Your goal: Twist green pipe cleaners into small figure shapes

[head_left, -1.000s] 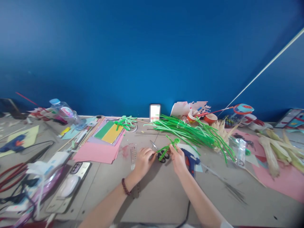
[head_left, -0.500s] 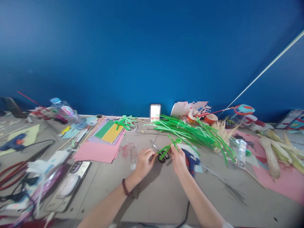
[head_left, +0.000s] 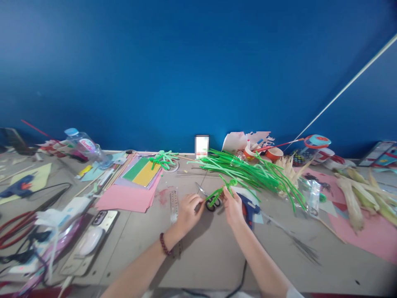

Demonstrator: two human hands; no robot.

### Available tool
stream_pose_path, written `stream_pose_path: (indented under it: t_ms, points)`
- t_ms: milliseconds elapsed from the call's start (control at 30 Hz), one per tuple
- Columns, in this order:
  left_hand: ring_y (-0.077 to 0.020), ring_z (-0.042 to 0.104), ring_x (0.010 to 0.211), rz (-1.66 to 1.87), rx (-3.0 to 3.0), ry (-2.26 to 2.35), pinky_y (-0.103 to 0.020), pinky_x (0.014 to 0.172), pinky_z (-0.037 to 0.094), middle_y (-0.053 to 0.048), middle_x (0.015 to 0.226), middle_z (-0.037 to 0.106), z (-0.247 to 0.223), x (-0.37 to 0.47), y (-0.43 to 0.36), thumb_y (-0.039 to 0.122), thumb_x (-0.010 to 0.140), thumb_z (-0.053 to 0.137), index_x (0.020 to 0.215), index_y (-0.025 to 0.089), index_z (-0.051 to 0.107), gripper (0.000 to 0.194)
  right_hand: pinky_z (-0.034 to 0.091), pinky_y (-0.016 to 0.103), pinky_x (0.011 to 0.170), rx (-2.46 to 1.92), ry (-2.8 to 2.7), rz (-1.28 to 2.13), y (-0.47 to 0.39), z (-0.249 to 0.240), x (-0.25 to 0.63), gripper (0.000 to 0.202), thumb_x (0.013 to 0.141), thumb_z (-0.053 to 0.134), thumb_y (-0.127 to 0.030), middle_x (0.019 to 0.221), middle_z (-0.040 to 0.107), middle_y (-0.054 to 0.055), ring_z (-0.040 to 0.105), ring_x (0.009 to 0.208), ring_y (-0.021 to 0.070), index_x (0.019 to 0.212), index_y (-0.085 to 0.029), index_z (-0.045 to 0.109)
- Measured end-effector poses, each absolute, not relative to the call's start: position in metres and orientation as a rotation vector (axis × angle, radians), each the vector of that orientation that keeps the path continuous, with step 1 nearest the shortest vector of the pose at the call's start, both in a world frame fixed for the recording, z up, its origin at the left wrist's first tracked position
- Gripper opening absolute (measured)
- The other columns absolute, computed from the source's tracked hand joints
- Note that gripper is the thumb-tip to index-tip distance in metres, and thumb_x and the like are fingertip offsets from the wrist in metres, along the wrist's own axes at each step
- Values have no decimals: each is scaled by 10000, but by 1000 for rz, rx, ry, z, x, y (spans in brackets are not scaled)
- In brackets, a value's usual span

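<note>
Between my hands is a bent green pipe cleaner figure (head_left: 218,192), with a curled loop near its upper right end. My right hand (head_left: 232,203) pinches it near that loop. At its lower left end, the fingertips of my left hand (head_left: 189,209) are closed on it. Black-handled scissors (head_left: 213,204) lie on the table just behind and below the green piece, blades toward the upper left. A clear ruler (head_left: 174,205) lies by my left hand, partly covered by the wrist. Close to my right hand rests a blue glue gun (head_left: 252,209), partly hidden.
Long green pipe cleaners (head_left: 248,169) spread behind my right hand. Pink paper (head_left: 127,198) and coloured sheets lie left, near a phone (head_left: 89,242) and a plastic bottle (head_left: 85,145). Corn husks (head_left: 350,198) lie far right. A blue wall (head_left: 198,74) stands behind the table.
Both hands stay nearly in place, still gripping the green piece. The whole view has shifted very slightly.
</note>
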State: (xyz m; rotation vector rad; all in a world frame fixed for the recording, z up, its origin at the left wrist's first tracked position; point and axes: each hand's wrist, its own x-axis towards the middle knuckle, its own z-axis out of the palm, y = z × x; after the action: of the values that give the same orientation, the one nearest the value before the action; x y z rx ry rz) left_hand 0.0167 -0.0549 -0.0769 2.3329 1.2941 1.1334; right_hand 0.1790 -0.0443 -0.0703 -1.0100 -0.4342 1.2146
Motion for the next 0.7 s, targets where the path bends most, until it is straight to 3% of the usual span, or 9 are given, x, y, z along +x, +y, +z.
stream_pose_path:
  t_ms: [367, 567, 700]
  points:
    - [-174, 541, 761, 1098, 2136, 1196, -289, 694, 412, -42, 745, 577, -71, 16, -52, 285, 847, 499, 747, 184, 591, 169, 522, 256, 589, -997, -497, 1296, -38, -73, 186, 316, 568, 810, -377, 681, 669, 3, 627, 628, 146, 772, -173, 682]
    - [-204, 590, 886, 1100, 1629, 1024, -329, 789, 438, -101, 950, 660, -69, 3, -41, 342, 837, 512, 986, 148, 638, 275, 525, 285, 594, -985, -675, 1421, -41, -67, 186, 313, 610, 775, -415, 664, 681, 16, 638, 605, 166, 784, -172, 683]
    - [-203, 618, 805, 1071, 1305, 896, -334, 756, 469, -97, 861, 688, -71, 0, -34, 434, 827, 509, 995, 131, 660, 379, 509, 271, 589, -1037, -751, 1452, -45, -67, 181, 331, 624, 759, -435, 652, 683, 23, 629, 594, 159, 795, -162, 683]
